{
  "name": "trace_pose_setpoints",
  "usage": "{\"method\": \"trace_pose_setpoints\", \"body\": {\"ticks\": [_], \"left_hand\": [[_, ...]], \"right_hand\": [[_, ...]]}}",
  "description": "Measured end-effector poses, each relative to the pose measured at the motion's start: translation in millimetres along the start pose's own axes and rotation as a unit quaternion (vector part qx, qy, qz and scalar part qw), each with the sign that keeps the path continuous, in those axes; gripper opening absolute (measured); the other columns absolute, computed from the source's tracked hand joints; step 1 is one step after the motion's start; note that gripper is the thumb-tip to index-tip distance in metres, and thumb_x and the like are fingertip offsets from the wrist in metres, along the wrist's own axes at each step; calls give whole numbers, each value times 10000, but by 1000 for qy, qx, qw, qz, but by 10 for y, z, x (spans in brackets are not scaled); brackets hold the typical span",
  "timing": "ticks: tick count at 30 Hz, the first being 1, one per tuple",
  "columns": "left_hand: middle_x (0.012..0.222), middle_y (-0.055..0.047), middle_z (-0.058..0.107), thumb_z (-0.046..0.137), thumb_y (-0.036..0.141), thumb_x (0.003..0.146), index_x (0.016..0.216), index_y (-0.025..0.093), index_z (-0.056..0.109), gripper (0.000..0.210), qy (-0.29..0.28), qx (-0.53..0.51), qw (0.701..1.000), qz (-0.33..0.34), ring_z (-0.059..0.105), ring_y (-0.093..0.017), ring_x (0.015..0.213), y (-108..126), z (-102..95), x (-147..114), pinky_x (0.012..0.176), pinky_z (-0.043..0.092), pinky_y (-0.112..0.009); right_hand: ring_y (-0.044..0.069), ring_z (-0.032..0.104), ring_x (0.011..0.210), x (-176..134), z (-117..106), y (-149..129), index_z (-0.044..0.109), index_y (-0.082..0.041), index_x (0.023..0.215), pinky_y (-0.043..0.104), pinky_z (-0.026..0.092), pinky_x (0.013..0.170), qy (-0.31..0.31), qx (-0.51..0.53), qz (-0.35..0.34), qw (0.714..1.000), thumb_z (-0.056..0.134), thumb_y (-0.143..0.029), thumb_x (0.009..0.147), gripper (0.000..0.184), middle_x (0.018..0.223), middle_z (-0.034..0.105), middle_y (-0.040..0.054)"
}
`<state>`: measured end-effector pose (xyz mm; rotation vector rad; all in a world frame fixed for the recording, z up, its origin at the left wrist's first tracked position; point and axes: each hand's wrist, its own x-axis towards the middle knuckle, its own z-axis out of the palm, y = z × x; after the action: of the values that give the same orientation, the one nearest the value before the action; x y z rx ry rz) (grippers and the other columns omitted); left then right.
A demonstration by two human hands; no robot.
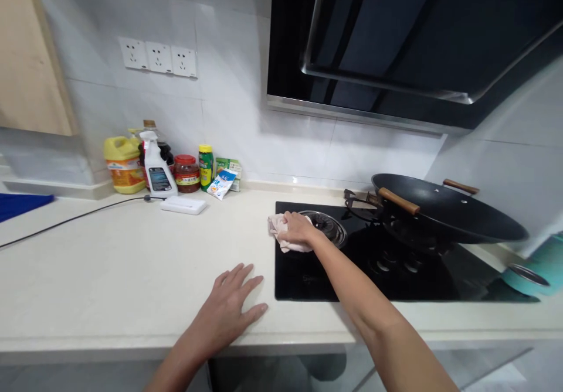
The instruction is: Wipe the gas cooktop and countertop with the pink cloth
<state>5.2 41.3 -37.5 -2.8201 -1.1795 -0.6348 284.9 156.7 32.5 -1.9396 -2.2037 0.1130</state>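
My right hand (297, 228) is closed on a pale, crumpled cloth (278, 223), pressed against the left edge of the black glass stove (303, 278). Just behind that hand is the round left burner (329, 228), partly covered by hand and wrist. The cloth overlaps the border between the stove and the cream countertop (132, 275). My left hand (231, 304) rests on the countertop near its front edge, fingers spread and holding nothing, to the left of the stove.
A large black wok (453, 210) with wooden handles sits on the right burner. Above hangs a dark range hood (378, 40). Along the wall stand a yellow jug (125, 166), a spray bottle (157, 169), a red-lidded jar (187, 175) and a white box (183, 205) with a cable.
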Motion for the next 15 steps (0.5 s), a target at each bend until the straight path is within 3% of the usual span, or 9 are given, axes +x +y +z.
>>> {"method": "trace_pose_setpoints", "body": {"ticks": [6, 11, 15], "left_hand": [[1556, -125, 494, 510, 595, 966, 1401, 275, 613, 550, -24, -4, 1000, -14, 413, -371, 1452, 15, -13, 23, 1149, 354, -576], [1564, -128, 483, 498, 627, 957, 1399, 270, 614, 580, -20, -13, 1000, -18, 408, -358, 1455, 9, -19, 40, 1155, 338, -548], [1569, -117, 479, 490, 641, 955, 1412, 287, 602, 589, -31, -11, 999, -22, 413, -353, 1451, -7, -16, 57, 1145, 348, -537]], "right_hand": [[272, 587, 1038, -666, 11, 98, 557, -223, 1133, 329, 390, 842, 26, 32, -38, 998, 679, -471, 777, 451, 1130, 641, 89], [264, 584, 1094, -842, -3, 135, 505, -222, 1273, 347, 391, 909, 58, 62, -21, 996, 558, -311, 851, 435, 1213, 639, 88], [268, 571, 1167, -971, 72, -139, 452, -230, 1410, 377, 390, 979, 58, 85, -37, 994, 520, -350, 911, 517, 1323, 619, 96]]}}
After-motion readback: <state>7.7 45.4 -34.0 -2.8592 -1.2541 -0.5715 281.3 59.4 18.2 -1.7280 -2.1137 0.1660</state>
